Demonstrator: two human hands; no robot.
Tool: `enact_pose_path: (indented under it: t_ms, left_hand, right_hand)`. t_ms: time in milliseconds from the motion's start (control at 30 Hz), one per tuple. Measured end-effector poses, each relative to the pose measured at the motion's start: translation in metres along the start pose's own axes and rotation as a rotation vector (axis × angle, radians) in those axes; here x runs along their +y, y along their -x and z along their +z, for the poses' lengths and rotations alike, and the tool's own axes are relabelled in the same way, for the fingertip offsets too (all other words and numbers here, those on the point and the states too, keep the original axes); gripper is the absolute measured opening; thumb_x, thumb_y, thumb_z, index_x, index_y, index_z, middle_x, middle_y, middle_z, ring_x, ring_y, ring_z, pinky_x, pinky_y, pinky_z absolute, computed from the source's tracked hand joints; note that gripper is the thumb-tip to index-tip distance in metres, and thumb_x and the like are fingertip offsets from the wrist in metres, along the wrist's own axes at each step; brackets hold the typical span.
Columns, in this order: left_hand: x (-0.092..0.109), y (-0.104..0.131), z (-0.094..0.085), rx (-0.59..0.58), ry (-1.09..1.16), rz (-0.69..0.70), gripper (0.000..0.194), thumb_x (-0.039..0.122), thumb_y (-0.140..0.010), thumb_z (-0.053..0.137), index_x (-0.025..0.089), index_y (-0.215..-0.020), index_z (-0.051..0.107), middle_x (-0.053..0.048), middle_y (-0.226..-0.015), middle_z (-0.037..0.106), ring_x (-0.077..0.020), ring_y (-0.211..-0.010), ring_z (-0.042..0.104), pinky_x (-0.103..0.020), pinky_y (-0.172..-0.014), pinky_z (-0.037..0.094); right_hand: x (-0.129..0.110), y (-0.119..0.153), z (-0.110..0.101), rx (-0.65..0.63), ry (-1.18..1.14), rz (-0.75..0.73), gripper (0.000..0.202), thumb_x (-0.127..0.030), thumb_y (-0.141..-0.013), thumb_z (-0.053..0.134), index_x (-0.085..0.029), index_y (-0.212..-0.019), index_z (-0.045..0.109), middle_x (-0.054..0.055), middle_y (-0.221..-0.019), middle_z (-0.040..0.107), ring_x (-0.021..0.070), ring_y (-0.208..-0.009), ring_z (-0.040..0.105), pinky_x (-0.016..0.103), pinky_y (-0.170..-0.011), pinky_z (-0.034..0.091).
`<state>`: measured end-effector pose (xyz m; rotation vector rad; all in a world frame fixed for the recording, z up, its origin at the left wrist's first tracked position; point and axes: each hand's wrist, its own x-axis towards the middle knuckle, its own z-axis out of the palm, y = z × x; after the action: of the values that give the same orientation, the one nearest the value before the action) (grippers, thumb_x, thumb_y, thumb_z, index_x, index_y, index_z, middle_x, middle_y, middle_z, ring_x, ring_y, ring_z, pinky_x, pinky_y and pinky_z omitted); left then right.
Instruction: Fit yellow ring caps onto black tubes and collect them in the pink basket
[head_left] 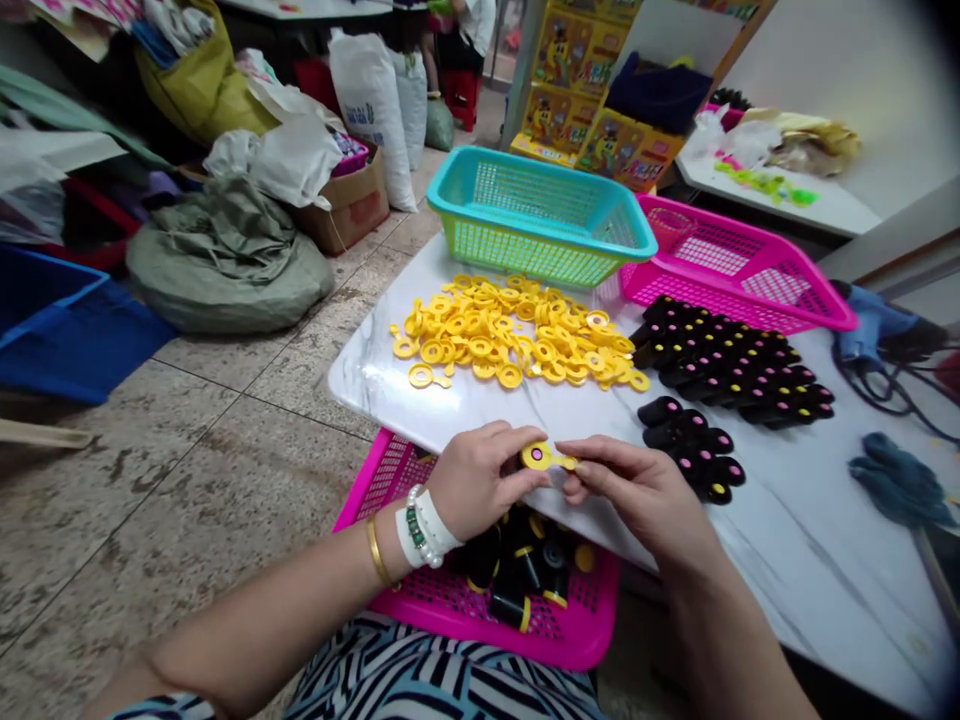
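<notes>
Pinching a yellow plastic ring-and-tab piece (550, 461) over the near edge of a marbled white tabletop (817, 580), my left hand (478, 478) curls closed around its dark, pink-centred core (537, 455), mostly hidden; my right hand (641, 482) grips the tab between thumb and fingers. I judge the ring is being seated, calling next for even pressure. Below sits a bright-pink mesh plastic basket (576, 650) of black cylinders (508, 606). Ahead right, black dot-topped tubes (691, 440) stand within knocking reach; beyond lie heaped yellow rings (491, 325) and a turquoise-and-green plastic basket (540, 262).
</notes>
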<state>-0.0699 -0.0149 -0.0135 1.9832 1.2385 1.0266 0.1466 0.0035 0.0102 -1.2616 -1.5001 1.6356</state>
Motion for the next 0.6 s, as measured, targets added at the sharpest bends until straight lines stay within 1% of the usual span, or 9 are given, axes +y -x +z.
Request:
enact_pose_path:
  t_ms: [67,100,200,233,300,367,500,533,600]
  left_hand:
    - [-0.001,-0.006,-0.004,-0.045,0.039,-0.039,0.032,0.032,-0.080,0.074,0.017,-0.107,0.069,0.001,-0.074,0.060,-0.0121,-0.066,0.055,-0.022,-0.062,0.041]
    - [-0.001,-0.010,-0.007,-0.080,0.058,-0.059,0.030,0.032,-0.078,0.075,0.018,-0.104,0.070,0.002,-0.071,0.059,-0.0111,-0.063,0.053,-0.022,-0.060,0.040]
    - [-0.002,-0.020,-0.013,-0.208,0.100,-0.112,0.021,0.030,-0.075,0.078,0.019,-0.091,0.072,0.006,-0.062,0.054,-0.0089,-0.057,0.047,-0.020,-0.055,0.033]
    - [-0.001,-0.022,-0.014,-0.247,0.114,-0.126,0.019,0.030,-0.074,0.078,0.019,-0.088,0.073,0.006,-0.060,0.053,-0.0085,-0.056,0.045,-0.020,-0.054,0.032]
    - [0.001,-0.025,-0.013,-0.300,0.134,-0.155,0.016,0.029,-0.075,0.078,0.019,-0.086,0.073,0.007,-0.059,0.054,-0.0083,-0.056,0.046,-0.019,-0.054,0.031]
    - [0.004,-0.024,-0.011,-0.296,0.121,-0.187,0.016,0.030,-0.076,0.077,0.019,-0.086,0.072,0.006,-0.061,0.059,-0.0092,-0.057,0.050,-0.020,-0.055,0.033]
    - [0.008,-0.017,-0.002,-0.221,-0.013,-0.236,0.026,0.041,-0.076,0.075,0.018,-0.087,0.070,0.000,-0.069,0.067,-0.0155,-0.064,0.060,-0.023,-0.059,0.039]
    - [0.007,-0.016,-0.001,-0.214,-0.047,-0.234,0.027,0.042,-0.076,0.074,0.019,-0.089,0.070,-0.001,-0.073,0.069,-0.0173,-0.068,0.062,-0.024,-0.061,0.041]
    - [0.004,-0.014,0.000,-0.220,-0.106,-0.212,0.022,0.037,-0.078,0.072,0.018,-0.090,0.069,-0.003,-0.080,0.072,-0.0204,-0.075,0.066,-0.026,-0.064,0.043]
  right_hand:
    - [-0.005,-0.007,0.001,0.002,-0.038,0.062,0.023,-0.033,-0.082,0.074,-0.017,-0.098,0.071,0.000,-0.065,0.067,0.0120,-0.056,0.063,0.025,-0.059,0.053]
    - [-0.008,-0.012,0.003,-0.016,-0.058,0.092,0.024,-0.034,-0.079,0.076,-0.017,-0.093,0.069,-0.002,-0.060,0.064,0.0098,-0.050,0.058,0.022,-0.052,0.049]
    - [-0.018,-0.033,0.013,-0.128,-0.064,0.190,0.032,-0.035,-0.073,0.080,-0.019,-0.084,0.056,-0.009,-0.052,0.054,0.0057,-0.039,0.045,0.016,-0.037,0.034]
    - [-0.020,-0.039,0.016,-0.174,-0.049,0.219,0.035,-0.036,-0.071,0.080,-0.020,-0.082,0.051,-0.010,-0.051,0.052,0.0055,-0.038,0.044,0.015,-0.035,0.032]
    - [-0.024,-0.047,0.020,-0.244,-0.020,0.257,0.041,-0.037,-0.070,0.081,-0.021,-0.079,0.045,-0.010,-0.051,0.052,0.0063,-0.038,0.045,0.015,-0.036,0.032]
    - [-0.024,-0.049,0.023,-0.258,-0.012,0.246,0.042,-0.041,-0.070,0.079,-0.022,-0.079,0.043,-0.010,-0.053,0.052,0.0073,-0.040,0.048,0.016,-0.038,0.034]
    - [-0.020,-0.040,0.028,-0.182,0.057,0.144,0.040,-0.052,-0.078,0.068,-0.021,-0.081,0.043,-0.011,-0.052,0.047,0.0076,-0.042,0.045,0.018,-0.041,0.032]
    - [-0.019,-0.037,0.030,-0.165,0.097,0.127,0.039,-0.054,-0.079,0.065,-0.021,-0.082,0.043,-0.010,-0.052,0.046,0.0079,-0.042,0.044,0.019,-0.042,0.032]
    - [-0.019,-0.034,0.034,-0.116,0.232,0.086,0.036,-0.053,-0.082,0.061,-0.022,-0.084,0.045,-0.010,-0.054,0.046,0.0091,-0.045,0.044,0.020,-0.044,0.032]
